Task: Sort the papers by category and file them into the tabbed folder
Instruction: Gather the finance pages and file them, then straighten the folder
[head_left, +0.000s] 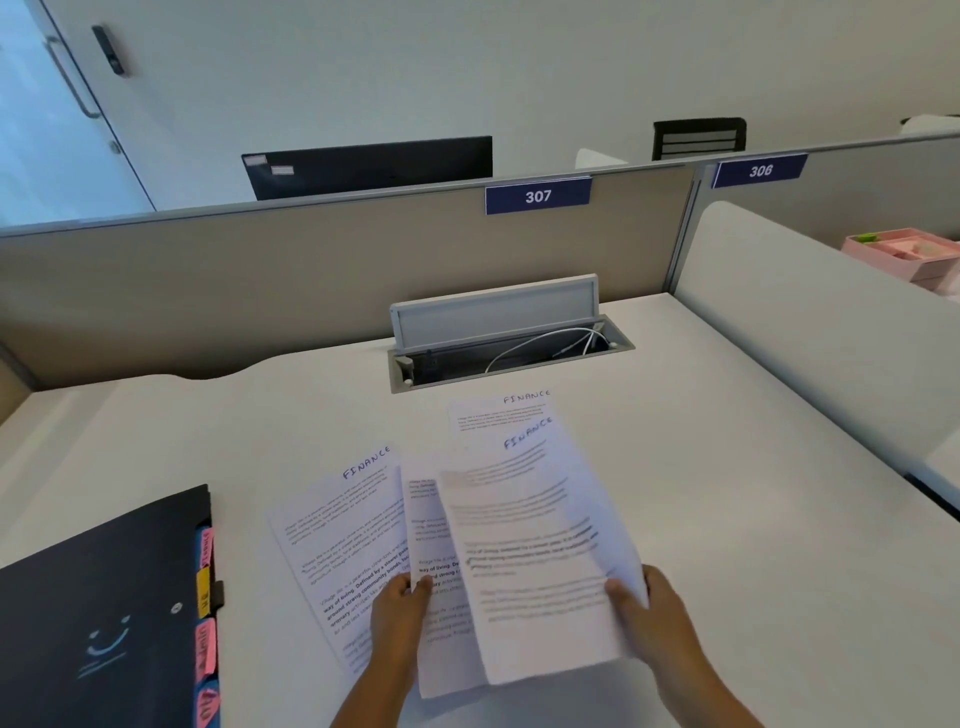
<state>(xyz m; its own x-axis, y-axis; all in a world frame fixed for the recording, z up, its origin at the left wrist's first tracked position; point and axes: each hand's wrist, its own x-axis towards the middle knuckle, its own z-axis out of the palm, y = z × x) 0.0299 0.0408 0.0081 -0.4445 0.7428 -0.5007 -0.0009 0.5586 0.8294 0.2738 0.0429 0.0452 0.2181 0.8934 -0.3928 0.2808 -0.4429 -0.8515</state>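
From the head view I see my left hand (397, 618) pinching the middle sheet (434, 545) and my right hand (641, 603) gripping the lifted Finance sheet (524, 530) at lower centre — loose fanned papers could slip and mix, far from the tabbed folder (104, 613) at lower left on the surface (727, 467).

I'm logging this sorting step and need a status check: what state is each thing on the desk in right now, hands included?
Folder: closed, flat on the desk, tabs sticking out.
Left sheet: flat on the desk, headed FINANCE.
Middle sheets: pinched by the left hand.
Right sheet: lifted, held by the right hand, headed FINANCE.
Far sheet: flat, partly covered.
Cable hatch: lid open.
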